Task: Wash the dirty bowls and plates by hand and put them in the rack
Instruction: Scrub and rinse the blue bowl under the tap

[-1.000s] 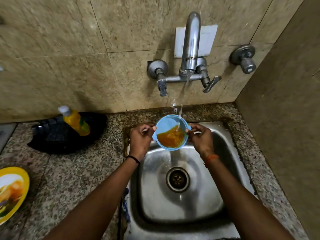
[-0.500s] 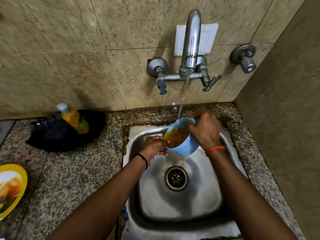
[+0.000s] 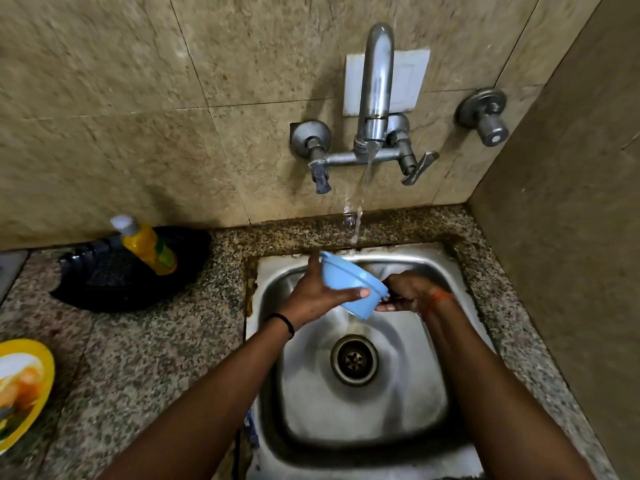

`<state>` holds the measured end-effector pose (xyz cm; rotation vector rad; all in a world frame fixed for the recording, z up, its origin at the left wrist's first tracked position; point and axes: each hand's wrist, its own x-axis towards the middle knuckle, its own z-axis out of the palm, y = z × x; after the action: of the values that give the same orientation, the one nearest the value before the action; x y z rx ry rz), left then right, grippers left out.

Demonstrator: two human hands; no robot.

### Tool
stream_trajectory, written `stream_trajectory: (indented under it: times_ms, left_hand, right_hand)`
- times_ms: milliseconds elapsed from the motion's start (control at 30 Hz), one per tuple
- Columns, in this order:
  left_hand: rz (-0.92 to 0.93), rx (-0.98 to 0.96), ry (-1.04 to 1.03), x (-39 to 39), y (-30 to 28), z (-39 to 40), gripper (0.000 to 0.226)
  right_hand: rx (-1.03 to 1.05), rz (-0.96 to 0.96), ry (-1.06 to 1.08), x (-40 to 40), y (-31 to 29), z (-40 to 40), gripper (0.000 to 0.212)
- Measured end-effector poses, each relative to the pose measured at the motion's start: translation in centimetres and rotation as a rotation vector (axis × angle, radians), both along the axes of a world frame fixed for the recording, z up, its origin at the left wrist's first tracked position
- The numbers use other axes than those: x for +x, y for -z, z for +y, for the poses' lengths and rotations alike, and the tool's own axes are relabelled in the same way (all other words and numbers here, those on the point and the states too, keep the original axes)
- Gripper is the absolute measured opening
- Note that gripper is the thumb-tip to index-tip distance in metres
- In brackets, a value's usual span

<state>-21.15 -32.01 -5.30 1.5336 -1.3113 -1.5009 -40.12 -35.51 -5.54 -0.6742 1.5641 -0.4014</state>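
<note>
Left hand [image 3: 313, 296] fingers clasp the tipped blue bowl [image 3: 353, 285], mouth facing right; right hand [image 3: 408, 292] probably grips its rim.

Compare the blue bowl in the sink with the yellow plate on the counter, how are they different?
The blue bowl is deep and tipped on its side; the yellow plate is shallow and lies flat. The bowl is held over the sink by the left hand and right hand, beneath the running water; the plate sits untouched on the counter. The plate shows food residue; the bowl's inside faces away.
</note>
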Motion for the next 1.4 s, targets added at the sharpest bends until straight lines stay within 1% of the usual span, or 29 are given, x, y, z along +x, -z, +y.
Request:
stream_trajectory:
  times_ms: [67, 100, 167, 200, 233, 267, 333, 367, 433, 500, 533, 567, 600, 667, 733, 800, 900, 1000, 1033, 1067, 1100, 1167, 1200, 1267, 1333, 1400]
  left_hand:
    - [-0.019, 0.04, -0.081, -0.4, -0.5, -0.3, 0.097]
    - [-0.028, 0.08, -0.118, -0.4, -0.8, -0.6, 0.094]
    - [-0.024, 0.219, -0.154, -0.1, -1.5, -1.1, 0.084]
    - [0.016, 0.304, -0.152, 0.0, -1.8, -1.2, 0.079]
    - [0.086, 0.397, -0.154, 0.0, -1.9, -1.4, 0.073]
    - [0.165, 0.478, -0.155, 0.0, -2.1, -1.4, 0.065]
    - [0.299, 0.567, -0.176, -0.1, -2.3, -1.6, 0.056]
    - [0.33, 0.582, -0.211, -0.1, -2.3, -1.8, 0.058]
    - [0.321, 0.575, -0.274, -0.3, -2.1, -2.4, 0.066]
    - [0.267, 0.506, -0.337, -0.9, -1.8, -2.9, 0.07]
    - [0.215, 0.424, -0.373, -1.3, -1.7, -2.9, 0.071]
    - [0.139, 0.309, -0.395, -1.9, -1.3, -2.8, 0.072]
    - [0.036, 0.18, -0.39, -2.6, -1.1, -2.4, 0.075]
    - [-0.214, -0.042, -0.336, -3.9, -0.8, -1.2, 0.09]
    - [-0.41, -0.234, -0.254, -4.2, -0.6, -0.3, 0.101]
    - [-0.609, -0.417, -0.141, -3.7, -0.4, 0.1, 0.106]
    - [-0.873, -0.649, 0.077, -2.8, -0.3, -0.4, 0.099]
    - [-1.012, -0.81, 0.397, -2.1, -0.7, -1.4, 0.091]
    - [-1.048, -0.871, 0.492, -1.9, -0.9, -1.8, 0.088]
    - [-1.071, -0.909, 0.579, -1.8, -1.2, -2.2, 0.086]
    - [-1.079, -0.929, 0.649, -1.8, -1.6, -2.7, 0.085]
    - [-1.055, -0.922, 0.731, -2.0, -2.3, -3.8, 0.083]
    - [-1.016, -0.893, 0.74, -2.1, -2.7, -4.3, 0.082]
    - [-0.904, -0.821, 0.694, -2.2, -3.0, -5.3, 0.083]
    - [-0.802, -0.693, 0.607, -2.5, -3.2, -5.5, 0.084]
    - [-0.702, -0.457, 0.492, -3.0, -3.2, -5.4, 0.077]
  right_hand:
    - [0.052, -0.076, 0.033, -0.2, 0.5, 0.3, 0.027]
    - [0.058, -0.078, 0.033, -0.3, 0.5, 0.5, 0.025]
    - [0.006, -0.003, -0.037, -0.1, 0.6, 0.4, 0.021]
    - [-0.076, 0.075, -0.07, 0.2, 0.2, 0.2, 0.021]
    - [-0.187, 0.138, -0.061, 0.5, 0.0, -0.1, 0.024]
    - [-0.307, 0.149, -0.014, 0.9, -0.5, -0.2, 0.028]
    - [-0.516, 0.033, 0.058, 1.6, -1.7, 0.2, 0.027]
    - [-0.597, -0.028, 0.059, 1.8, -2.0, 0.4, 0.024]
    - [-0.658, -0.097, 0.036, 1.8, -1.7, 0.5, 0.025]
    - [-0.649, -0.143, 0.064, 2.0, -1.1, 0.5, 0.039]
    - [-0.611, -0.161, 0.12, 2.4, -1.0, 0.6, 0.044]
    - [-0.58, -0.185, 0.187, 2.8, -0.7, 0.5, 0.045]
    - [-0.556, -0.203, 0.243, 3.3, -0.9, 0.7, 0.04]
    - [-0.515, -0.266, 0.343, 4.1, -0.8, 0.9, 0.027]
    - [-0.477, -0.345, 0.436, 4.6, -0.7, 0.9, 0.027]
    - [-0.424, -0.392, 0.523, 4.7, -0.5, 0.8, 0.033]
    - [-0.299, -0.407, 0.609, 4.7, 0.5, 0.7, 0.046]
    - [-0.212, -0.451, 0.615, 3.8, 2.9, 0.2, 0.06]
    - [-0.191, -0.467, 0.608, 3.6, 2.6, 0.5, 0.058]
    - [-0.182, -0.498, 0.592, 3.6, 1.4, 1.2, 0.05]
    - [-0.173, -0.538, 0.579, 3.5, 0.8, 1.5, 0.042]
    - [-0.159, -0.619, 0.581, 3.2, 0.8, 1.6, 0.037]
    - [-0.156, -0.634, 0.581, 3.1, 0.9, 1.5, 0.036]
    - [-0.157, -0.648, 0.589, 3.1, 0.8, 1.1, 0.036]
    - [-0.158, -0.62, 0.597, 3.0, 0.8, 0.6, 0.038]
    - [-0.161, -0.635, 0.62, 2.7, 0.6, 0.4, 0.04]
